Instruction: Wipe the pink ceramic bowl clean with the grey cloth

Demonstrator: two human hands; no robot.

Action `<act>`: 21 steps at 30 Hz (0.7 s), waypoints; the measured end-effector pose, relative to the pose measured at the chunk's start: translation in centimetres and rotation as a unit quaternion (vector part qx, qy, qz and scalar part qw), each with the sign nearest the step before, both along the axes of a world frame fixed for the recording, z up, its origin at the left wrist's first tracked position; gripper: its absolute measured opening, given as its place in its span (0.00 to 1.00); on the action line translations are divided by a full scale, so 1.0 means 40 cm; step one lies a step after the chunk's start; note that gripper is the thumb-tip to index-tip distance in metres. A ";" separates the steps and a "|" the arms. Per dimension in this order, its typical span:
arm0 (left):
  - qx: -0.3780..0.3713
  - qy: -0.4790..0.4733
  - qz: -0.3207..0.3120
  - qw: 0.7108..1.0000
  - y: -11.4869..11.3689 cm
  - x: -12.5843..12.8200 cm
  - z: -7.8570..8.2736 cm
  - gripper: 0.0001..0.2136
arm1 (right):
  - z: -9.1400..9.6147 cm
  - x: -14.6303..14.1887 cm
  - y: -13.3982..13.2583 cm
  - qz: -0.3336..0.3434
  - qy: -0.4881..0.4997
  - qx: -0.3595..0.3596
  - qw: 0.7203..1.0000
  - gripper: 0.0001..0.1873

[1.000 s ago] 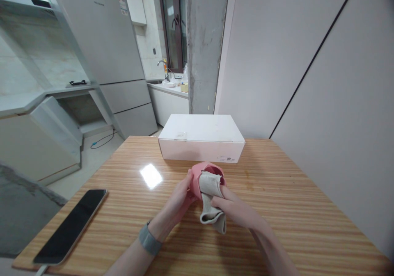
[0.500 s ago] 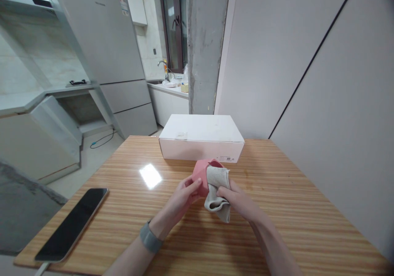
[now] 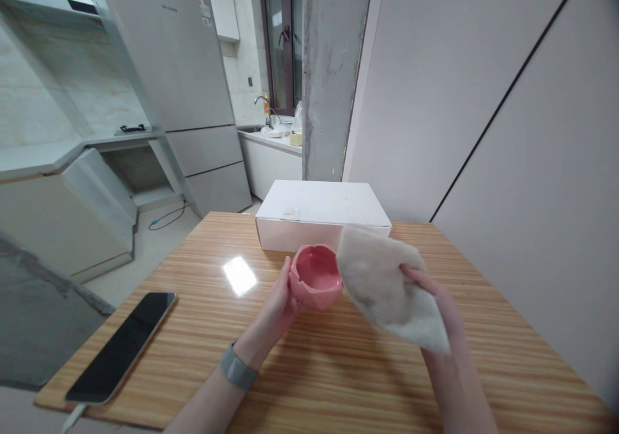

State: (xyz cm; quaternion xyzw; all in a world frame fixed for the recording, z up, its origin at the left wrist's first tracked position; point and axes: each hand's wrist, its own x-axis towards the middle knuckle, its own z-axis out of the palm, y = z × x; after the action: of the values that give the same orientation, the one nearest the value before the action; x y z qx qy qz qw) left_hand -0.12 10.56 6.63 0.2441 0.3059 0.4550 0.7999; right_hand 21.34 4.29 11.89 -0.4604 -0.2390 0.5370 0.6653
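Observation:
My left hand [image 3: 280, 298] grips a pink bowl [image 3: 315, 292] with a scalloped, petal-like rim, holding it above the table. The bowl's opening faces up and partly toward me, and its inside shows. To its right, my right hand [image 3: 442, 298] is closed on a light grey cloth [image 3: 387, 286], which hangs spread out and is slightly blurred. The cloth's left edge comes right up to the bowl's right side; whether they touch I cannot tell. Part of my right hand's fingers is hidden behind the cloth. A grey band [image 3: 238, 366] circles my left wrist.
A white box [image 3: 322, 202] stands at the far edge of the wooden table [image 3: 203, 350]. On the left lies a phone [image 3: 123, 347] with a white cable [image 3: 75, 416]. A pale wall [image 3: 532, 195] runs along the right side. Behind are a fridge [image 3: 164, 53] and a sink counter.
My right hand has pulled the cloth out of the bowl and moved right, and the cloth has opened out. The bowl has turned so its inside faces me more.

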 end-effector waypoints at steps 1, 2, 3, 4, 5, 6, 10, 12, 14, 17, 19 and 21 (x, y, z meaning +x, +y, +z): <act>-0.007 -0.011 0.012 1.000 0.002 -0.005 0.010 0.22 | 0.005 0.010 0.005 -0.035 0.045 0.002 0.998 0.12; -0.012 -0.020 0.020 1.000 0.004 -0.011 0.019 0.22 | 0.008 0.014 0.010 -0.052 0.078 0.015 0.996 0.14; -0.015 -0.029 0.022 0.999 0.004 -0.017 0.026 0.22 | 0.009 0.013 0.016 -0.060 0.103 0.028 0.992 0.15; -0.017 -0.036 0.018 0.999 0.004 -0.022 0.032 0.22 | 0.007 0.006 0.022 -0.063 0.116 0.044 0.990 0.16; -0.020 -0.042 0.008 0.999 0.002 -0.026 0.035 0.22 | 0.001 -0.004 0.028 -0.066 0.122 0.048 0.989 0.17; -0.020 -0.048 -0.008 0.999 0.000 -0.028 0.036 0.23 | -0.007 -0.017 0.034 -0.074 0.119 0.041 0.989 0.17; -0.026 -0.059 -0.087 0.994 -0.013 -0.024 0.023 0.26 | -0.053 -0.072 0.048 -0.075 0.063 0.018 0.995 0.21; -0.042 -0.042 -0.120 0.991 -0.018 -0.020 0.015 0.27 | -0.071 -0.092 0.048 -0.026 0.026 0.012 0.999 0.21; -0.062 -0.001 -0.160 0.985 -0.018 -0.018 0.007 0.30 | -0.080 -0.105 0.044 0.024 -0.001 0.009 1.000 0.22; -0.087 0.081 -0.234 0.965 -0.014 -0.018 -0.003 0.41 | -0.083 -0.112 0.040 0.071 -0.020 0.024 0.997 0.22; -0.090 0.110 -0.260 0.955 -0.011 -0.017 -0.009 0.46 | -0.086 -0.112 0.042 0.081 -0.028 0.028 0.996 0.23; -0.077 0.107 -0.255 0.958 -0.010 -0.013 -0.013 0.44 | -0.092 -0.110 0.048 0.074 -0.039 0.016 0.996 0.24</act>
State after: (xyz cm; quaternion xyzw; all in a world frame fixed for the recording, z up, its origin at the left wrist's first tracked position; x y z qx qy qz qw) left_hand -0.65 10.15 6.10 0.2986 0.3514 0.1826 0.8683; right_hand 16.94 6.21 8.22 -0.4515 -0.3066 0.5627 0.6209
